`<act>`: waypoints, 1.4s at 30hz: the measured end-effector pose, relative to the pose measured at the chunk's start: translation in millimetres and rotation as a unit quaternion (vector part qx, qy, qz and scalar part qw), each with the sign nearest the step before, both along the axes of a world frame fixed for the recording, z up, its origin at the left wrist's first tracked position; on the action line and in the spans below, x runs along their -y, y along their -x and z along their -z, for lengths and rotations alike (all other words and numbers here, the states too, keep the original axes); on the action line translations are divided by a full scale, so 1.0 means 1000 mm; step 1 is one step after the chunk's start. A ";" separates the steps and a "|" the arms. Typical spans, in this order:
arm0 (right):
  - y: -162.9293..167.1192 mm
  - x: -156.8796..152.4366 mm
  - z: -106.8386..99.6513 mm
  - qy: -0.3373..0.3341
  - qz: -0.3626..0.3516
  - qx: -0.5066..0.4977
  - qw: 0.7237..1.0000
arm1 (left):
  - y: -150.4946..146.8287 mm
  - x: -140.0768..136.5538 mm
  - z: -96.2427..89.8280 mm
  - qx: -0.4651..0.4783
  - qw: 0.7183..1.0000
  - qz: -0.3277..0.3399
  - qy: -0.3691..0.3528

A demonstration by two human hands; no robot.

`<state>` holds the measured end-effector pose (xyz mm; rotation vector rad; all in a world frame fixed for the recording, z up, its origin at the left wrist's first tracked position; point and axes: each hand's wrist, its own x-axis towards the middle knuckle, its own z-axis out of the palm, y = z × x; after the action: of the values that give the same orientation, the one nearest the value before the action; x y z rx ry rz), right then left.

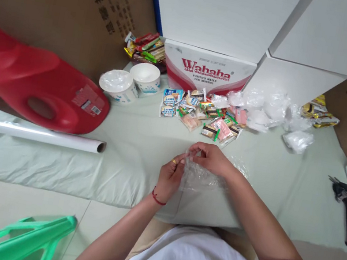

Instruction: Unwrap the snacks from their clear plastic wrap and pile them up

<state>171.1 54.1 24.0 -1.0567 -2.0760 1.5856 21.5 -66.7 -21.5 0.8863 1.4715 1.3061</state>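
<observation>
My left hand [171, 175] and right hand [210, 157] pinch the clear plastic film [199, 179]. It looks light, limp and slippery, best gripped at its edge.

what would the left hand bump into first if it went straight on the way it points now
Past the clear plastic it pinches, the left hand would probably meet the right hand first, just ahead; the wrapped snacks lie beyond. Depth is hard to judge from this one view.
</observation>
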 end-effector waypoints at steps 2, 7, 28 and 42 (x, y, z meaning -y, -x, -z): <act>0.002 0.002 0.001 0.019 0.008 -0.007 1.000 | 0.002 0.001 0.000 -0.002 1.000 0.002 0.004; 0.003 0.011 0.001 -0.029 0.026 -0.019 0.999 | 0.008 -0.007 -0.011 -0.025 0.999 -0.018 -0.015; -0.029 0.054 -0.006 -0.419 0.075 -0.001 0.905 | 0.021 -0.036 -0.028 0.039 0.991 0.105 0.075; -0.032 0.070 -0.015 -0.511 0.069 0.015 0.857 | 0.010 -0.041 -0.012 0.047 0.998 0.009 0.049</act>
<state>203.5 -15.8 38.7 -0.7594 -2.2830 0.2269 11.8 -26.1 -9.9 0.7636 1.4378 1.2350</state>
